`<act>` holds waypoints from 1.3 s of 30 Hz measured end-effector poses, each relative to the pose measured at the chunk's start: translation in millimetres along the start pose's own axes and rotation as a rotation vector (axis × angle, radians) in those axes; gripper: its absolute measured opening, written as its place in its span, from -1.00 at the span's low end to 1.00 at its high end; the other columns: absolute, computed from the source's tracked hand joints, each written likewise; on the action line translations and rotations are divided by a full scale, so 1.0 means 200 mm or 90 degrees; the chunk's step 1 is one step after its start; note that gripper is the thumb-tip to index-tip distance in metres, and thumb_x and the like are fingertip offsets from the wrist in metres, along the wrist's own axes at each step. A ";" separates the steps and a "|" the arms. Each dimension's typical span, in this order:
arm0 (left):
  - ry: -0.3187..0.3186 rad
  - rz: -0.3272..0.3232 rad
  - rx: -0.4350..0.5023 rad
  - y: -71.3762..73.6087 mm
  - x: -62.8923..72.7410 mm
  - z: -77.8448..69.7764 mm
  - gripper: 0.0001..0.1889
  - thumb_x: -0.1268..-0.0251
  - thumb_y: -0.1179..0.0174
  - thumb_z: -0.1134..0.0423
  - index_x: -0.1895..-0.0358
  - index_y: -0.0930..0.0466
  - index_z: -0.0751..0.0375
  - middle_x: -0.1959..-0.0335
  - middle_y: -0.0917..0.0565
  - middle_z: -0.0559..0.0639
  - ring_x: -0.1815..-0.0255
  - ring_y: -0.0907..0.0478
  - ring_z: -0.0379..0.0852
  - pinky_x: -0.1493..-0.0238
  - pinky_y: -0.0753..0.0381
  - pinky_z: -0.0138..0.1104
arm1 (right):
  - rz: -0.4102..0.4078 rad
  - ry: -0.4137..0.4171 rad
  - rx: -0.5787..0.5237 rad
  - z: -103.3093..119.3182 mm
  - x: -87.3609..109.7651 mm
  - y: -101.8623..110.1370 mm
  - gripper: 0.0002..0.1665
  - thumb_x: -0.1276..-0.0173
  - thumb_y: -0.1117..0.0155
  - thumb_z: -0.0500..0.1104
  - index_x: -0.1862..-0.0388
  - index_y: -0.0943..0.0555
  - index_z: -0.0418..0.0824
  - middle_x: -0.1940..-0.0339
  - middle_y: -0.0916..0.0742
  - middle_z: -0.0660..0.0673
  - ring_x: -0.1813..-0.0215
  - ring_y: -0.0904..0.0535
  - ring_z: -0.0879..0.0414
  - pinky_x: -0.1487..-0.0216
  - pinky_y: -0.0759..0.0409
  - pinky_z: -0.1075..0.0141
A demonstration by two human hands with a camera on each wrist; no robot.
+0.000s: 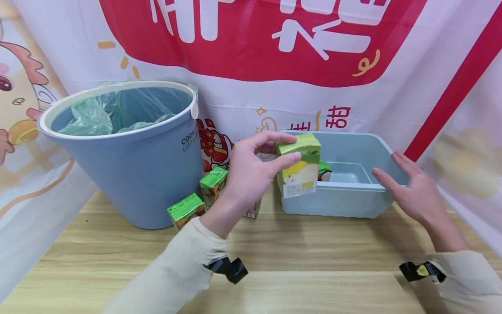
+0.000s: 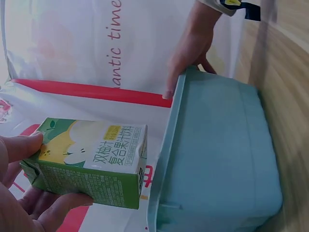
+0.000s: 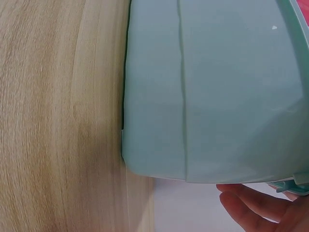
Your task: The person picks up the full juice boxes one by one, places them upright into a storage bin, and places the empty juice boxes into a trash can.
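Observation:
My left hand (image 1: 251,163) pinches a green-and-yellow juice carton (image 1: 302,168) by its upper end. The carton overlaps the left front rim of a light-blue plastic bin (image 1: 341,200) in the head view; the left wrist view has the carton (image 2: 91,159) beside the bin's (image 2: 222,150) rim. My right hand (image 1: 417,189) holds the bin at its right end, fingers at the rim and end wall. In the right wrist view, the fingers (image 3: 253,203) lie against the end wall. Inside the bin, a small green-topped item (image 1: 324,171) shows partly behind the juice carton.
On the left stands a tall blue trash can (image 1: 137,174) with a clear green liner. Several green-topped cartons, including a front carton (image 1: 186,209), stand beside it on the wooden table (image 1: 294,248), partly hidden by my left arm. A printed cloth (image 1: 235,96) hangs behind.

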State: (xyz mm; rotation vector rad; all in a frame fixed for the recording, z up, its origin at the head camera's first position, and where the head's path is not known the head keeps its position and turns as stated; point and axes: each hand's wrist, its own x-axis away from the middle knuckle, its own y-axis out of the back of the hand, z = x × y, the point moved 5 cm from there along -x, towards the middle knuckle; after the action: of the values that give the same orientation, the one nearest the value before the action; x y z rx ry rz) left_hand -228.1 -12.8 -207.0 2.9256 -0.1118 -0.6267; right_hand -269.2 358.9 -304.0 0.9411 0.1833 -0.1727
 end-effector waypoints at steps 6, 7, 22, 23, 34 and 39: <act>0.000 -0.012 0.000 -0.07 -0.08 0.00 -0.72 -0.26 -0.54 0.23 -0.03 -0.83 -0.02 0.05 -0.77 -0.08 0.07 -0.66 -0.12 0.23 -0.74 -0.36 | 0.006 -0.010 -0.001 0.00 0.00 0.00 0.07 -0.55 -0.07 0.41 -0.80 0.06 0.00 -0.82 -0.03 -0.24 -0.76 0.10 -0.47 -0.42 -0.07 -0.66; 0.003 -0.015 -0.002 -0.08 -0.09 0.00 -0.73 -0.27 -0.54 0.21 -0.03 -0.83 -0.04 0.05 -0.77 -0.10 0.06 -0.66 -0.13 0.22 -0.74 -0.36 | 0.007 -0.011 -0.001 0.00 0.00 0.00 0.07 -0.55 -0.07 0.41 -0.80 0.07 0.00 -0.82 -0.02 -0.23 -0.76 0.11 -0.47 -0.42 -0.07 -0.66; 0.000 -0.046 0.004 -0.25 -0.23 0.06 -0.74 -0.26 -0.54 0.17 0.00 -0.84 -0.12 -0.01 -0.77 -0.22 0.03 -0.62 -0.22 0.09 -0.71 -0.30 | 0.006 -0.011 -0.007 -0.01 0.00 0.00 0.06 -0.55 -0.06 0.40 -0.80 0.06 -0.01 -0.82 -0.02 -0.24 -0.76 0.11 -0.47 -0.43 -0.05 -0.65; 0.000 -0.044 0.002 -0.25 -0.23 0.07 -0.74 -0.26 -0.55 0.18 0.00 -0.84 -0.12 -0.02 -0.77 -0.23 0.04 -0.62 -0.22 0.10 -0.70 -0.31 | 0.006 -0.010 -0.008 -0.01 0.00 -0.01 0.06 -0.55 -0.06 0.40 -0.80 0.06 0.00 -0.82 -0.03 -0.24 -0.76 0.11 -0.47 -0.43 -0.05 -0.65; 0.046 0.010 -0.039 -0.31 -0.29 0.20 -0.74 -0.26 -0.54 0.15 0.00 -0.83 -0.16 0.05 -0.76 -0.19 0.06 -0.63 -0.21 0.12 -0.65 -0.35 | 0.002 -0.005 -0.009 0.00 0.00 -0.01 0.05 -0.57 -0.07 0.37 -0.79 0.04 -0.05 -0.82 -0.03 -0.26 -0.75 0.10 -0.48 -0.45 -0.04 -0.64; 0.046 0.061 -0.066 -0.37 -0.30 0.24 -0.76 -0.28 -0.53 0.12 0.01 -0.81 -0.15 0.09 -0.79 -0.21 0.08 -0.64 -0.23 0.10 -0.63 -0.38 | 0.000 -0.003 -0.010 0.00 0.00 0.00 0.03 -0.58 -0.07 0.34 -0.79 0.03 -0.07 -0.82 -0.03 -0.27 -0.76 0.10 -0.48 -0.49 -0.01 -0.61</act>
State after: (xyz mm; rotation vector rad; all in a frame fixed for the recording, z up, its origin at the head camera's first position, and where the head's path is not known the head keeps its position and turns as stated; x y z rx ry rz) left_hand -300.3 59.6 -238.5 2.8187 -0.2044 -0.4966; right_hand -269.4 358.7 -304.3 0.9250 0.1800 -0.1738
